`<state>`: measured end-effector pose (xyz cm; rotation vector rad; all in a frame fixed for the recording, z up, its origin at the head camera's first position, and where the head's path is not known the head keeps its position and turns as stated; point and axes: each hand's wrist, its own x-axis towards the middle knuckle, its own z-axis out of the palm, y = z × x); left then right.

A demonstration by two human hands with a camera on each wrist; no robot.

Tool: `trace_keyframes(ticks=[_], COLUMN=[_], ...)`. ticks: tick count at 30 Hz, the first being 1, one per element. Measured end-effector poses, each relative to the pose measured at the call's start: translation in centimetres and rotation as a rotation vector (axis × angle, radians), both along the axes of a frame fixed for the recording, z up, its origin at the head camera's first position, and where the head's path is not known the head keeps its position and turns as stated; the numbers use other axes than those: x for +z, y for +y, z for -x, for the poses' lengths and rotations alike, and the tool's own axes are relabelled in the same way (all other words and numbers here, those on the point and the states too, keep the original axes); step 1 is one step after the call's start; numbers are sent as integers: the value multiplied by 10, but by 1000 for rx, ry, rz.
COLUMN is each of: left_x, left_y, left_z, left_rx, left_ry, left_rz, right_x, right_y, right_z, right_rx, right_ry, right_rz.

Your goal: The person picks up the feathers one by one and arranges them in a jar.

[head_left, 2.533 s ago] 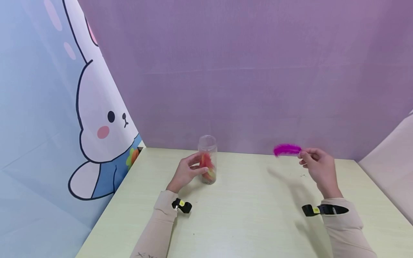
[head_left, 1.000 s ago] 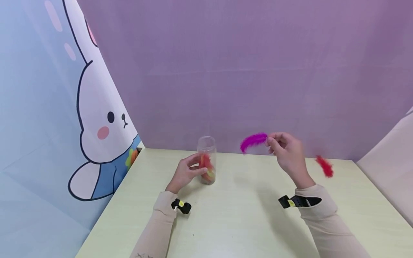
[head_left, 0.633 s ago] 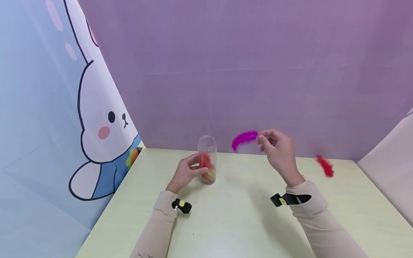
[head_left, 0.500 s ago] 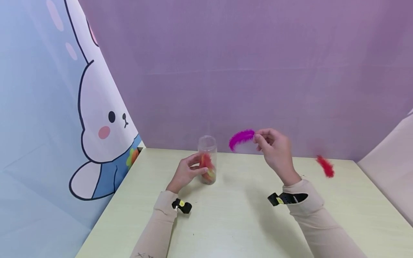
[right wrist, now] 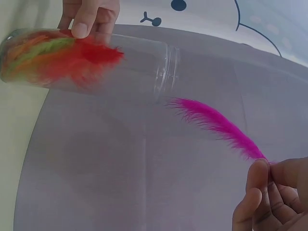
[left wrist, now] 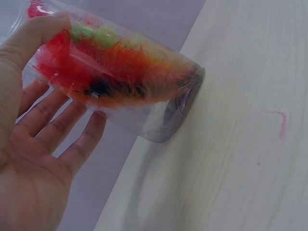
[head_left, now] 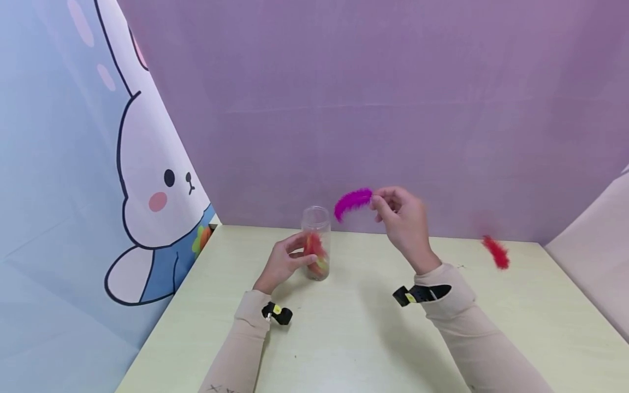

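A clear plastic jar (head_left: 316, 243) stands upright on the pale table (head_left: 354, 338), with red, orange and green feathers inside (left wrist: 115, 72). My left hand (head_left: 285, 261) grips its lower part, thumb and fingers curled round the wall (left wrist: 33, 38). My right hand (head_left: 400, 218) pinches the quill end of a magenta feather (head_left: 352, 200) in the air, its tip just right of and above the jar's open mouth (right wrist: 166, 67). The right wrist view shows the magenta feather (right wrist: 216, 124) close to that mouth.
A loose red feather (head_left: 495, 252) lies at the table's far right. A purple backdrop (head_left: 373, 109) closes the back, and a rabbit-print panel (head_left: 147, 191) stands along the left. A pale panel (head_left: 594, 256) borders the right side.
My right hand has carried the magenta feather leftward and slightly up, from the right of the table to beside the jar's mouth, uncovering the red feather. The left hand and jar stayed put.
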<state>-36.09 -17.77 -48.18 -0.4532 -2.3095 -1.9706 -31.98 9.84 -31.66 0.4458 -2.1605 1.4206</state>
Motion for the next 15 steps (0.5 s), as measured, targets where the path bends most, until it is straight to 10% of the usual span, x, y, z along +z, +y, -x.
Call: trace_keyframes(ticks=[15], left_x=[-1], left_y=[1], left_z=[1], left_rx=[3], left_ry=[1], left_rz=[-1], right_x=[4], right_y=[-24], right_z=[6], right_rx=[10], right_ry=[63], right_rz=[-4])
